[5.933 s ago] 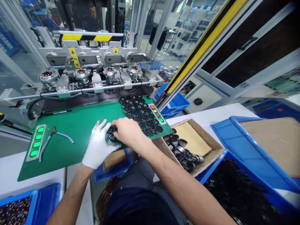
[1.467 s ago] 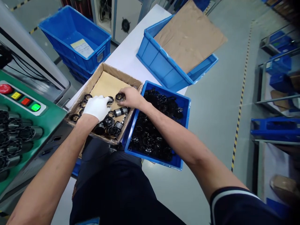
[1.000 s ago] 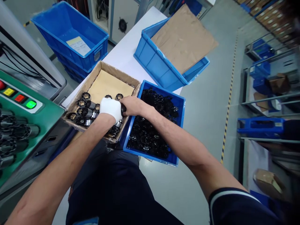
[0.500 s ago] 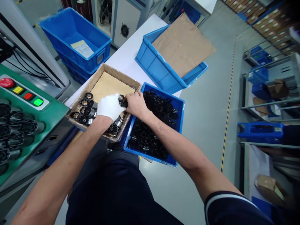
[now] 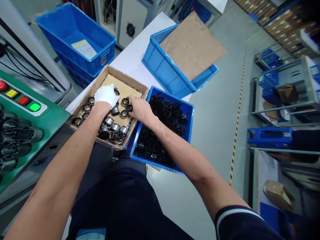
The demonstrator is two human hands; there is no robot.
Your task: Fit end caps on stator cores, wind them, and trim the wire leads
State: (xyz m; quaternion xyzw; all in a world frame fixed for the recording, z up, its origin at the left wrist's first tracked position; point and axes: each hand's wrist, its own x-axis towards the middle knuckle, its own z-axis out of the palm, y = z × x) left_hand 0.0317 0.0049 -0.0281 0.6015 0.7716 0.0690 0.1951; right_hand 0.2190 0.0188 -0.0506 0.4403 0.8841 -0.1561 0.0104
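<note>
Both my hands reach into a shallow cardboard box [image 5: 140, 87] lined with brown paper and holding several small black-and-silver ring-shaped parts [image 5: 111, 127]. My left hand [image 5: 106, 94], in a white glove, is closed over a dark part near the box's far side. Bare, my right hand [image 5: 139, 108] rests at the box's right edge, its fingers curled down onto the rings [image 5: 125, 102] lying there. A blue bin [image 5: 188, 108] full of black ring parts stands right beside the box, under my right forearm.
A blue crate [image 5: 160, 68] covered by brown cardboard sits further back on the white table. An empty blue bin [image 5: 75, 40] with a paper slip stands at far left. A green control panel [image 5: 25, 103] with coloured buttons and rows of dark parts is at left. Shelving stands at right.
My hands, pressed together on one part half a second ago, have come apart. The gloved left hand moved toward the box's far side; the right stayed at the right edge.
</note>
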